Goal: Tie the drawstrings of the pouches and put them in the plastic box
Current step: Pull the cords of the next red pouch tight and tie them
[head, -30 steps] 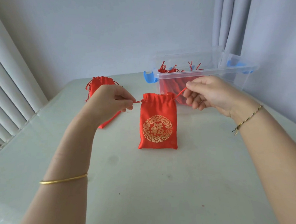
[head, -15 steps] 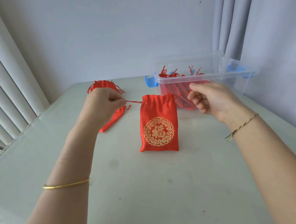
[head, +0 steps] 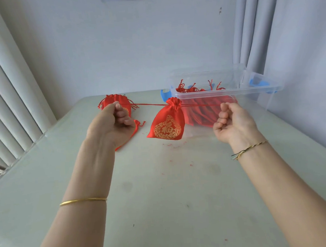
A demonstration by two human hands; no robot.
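Observation:
A red pouch (head: pixel 167 124) with a gold emblem hangs between my hands, its mouth cinched tight. My left hand (head: pixel 112 124) grips the left drawstring (head: pixel 150 104), pulled taut. My right hand (head: pixel 233 122) grips the right drawstring (head: pixel 201 105), also taut. The clear plastic box (head: pixel 226 92) with blue latches stands behind on the right and holds several red pouches. More red pouches (head: pixel 115 102) lie on the table behind my left hand, partly hidden by it.
The pale green table (head: pixel 162 189) spreads toward me. A wall is at the back, blinds on the left, a curtain (head: pixel 252 33) behind the box.
Both hands have pulled apart, drawing the strings out long. The pouch mouth went from loosely gathered to tightly cinched, and the pouch tilted.

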